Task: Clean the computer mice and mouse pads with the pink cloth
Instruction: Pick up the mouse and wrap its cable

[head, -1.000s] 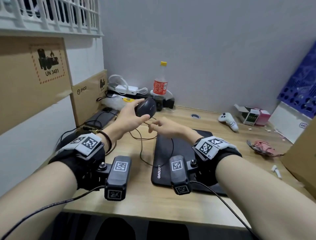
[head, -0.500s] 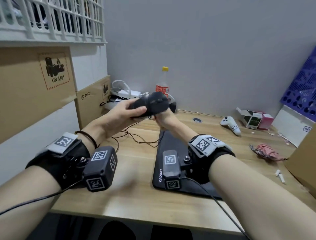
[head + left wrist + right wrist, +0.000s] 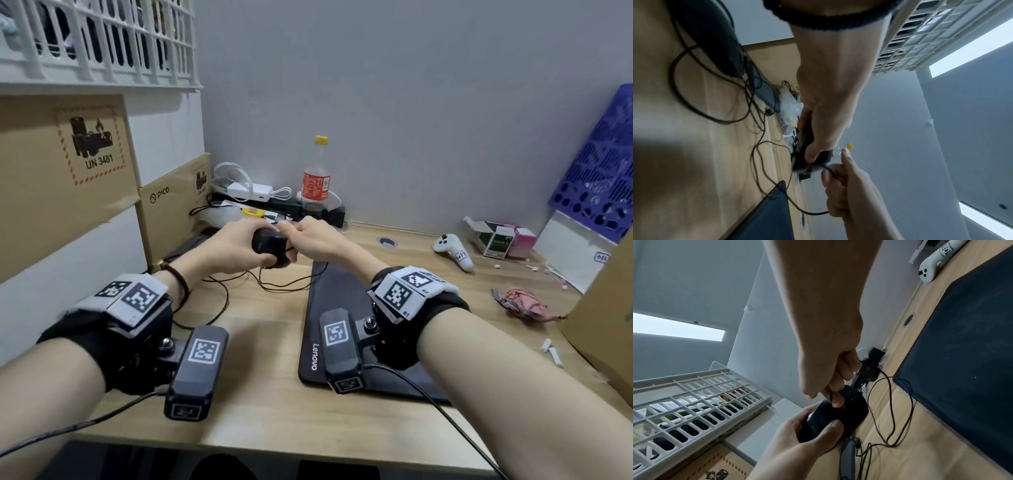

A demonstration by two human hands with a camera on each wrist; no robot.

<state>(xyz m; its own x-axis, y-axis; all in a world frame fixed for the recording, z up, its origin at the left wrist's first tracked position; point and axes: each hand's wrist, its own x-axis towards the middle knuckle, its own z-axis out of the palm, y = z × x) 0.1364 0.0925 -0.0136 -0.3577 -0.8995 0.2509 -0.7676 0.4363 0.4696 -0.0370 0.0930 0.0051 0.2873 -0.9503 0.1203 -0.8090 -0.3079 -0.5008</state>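
Wooden desk [image 3: 274,342] set into a grey-walled corner, seen from above. Black mouse [image 3: 269,245] held up off the desk near the back, just beyond the far left corner of the black mouse pad [image 3: 337,301]. Left hand [image 3: 227,246] wrapped round the mouse body, thumb along one side, fingers curled over the other. Right hand [image 3: 317,238] close against the mouse from the other side, fingers curled and pinching the thin mouse cable [image 3: 878,410] right where it leaves the mouse. Cable hanging down from that pinch in loose loops onto the desk beside the pad's left edge. Pad lying flat under the right forearm, Lenovo lettering at its near left corner. Pink cloth [image 3: 525,303] crumpled on the desk well to the right of the pad, apart from both hands. White controller [image 3: 454,251] lying beyond the pad's far right corner, small opened boxes [image 3: 500,240] just past it. Red-labelled bottle [image 3: 315,178] with a yellow cap upright against the back wall, behind the hands, white chargers and cables [image 3: 246,190] to its left. Cardboard boxes [image 3: 68,164] stacked along the left wall, white plastic basket [image 3: 102,41] on top.
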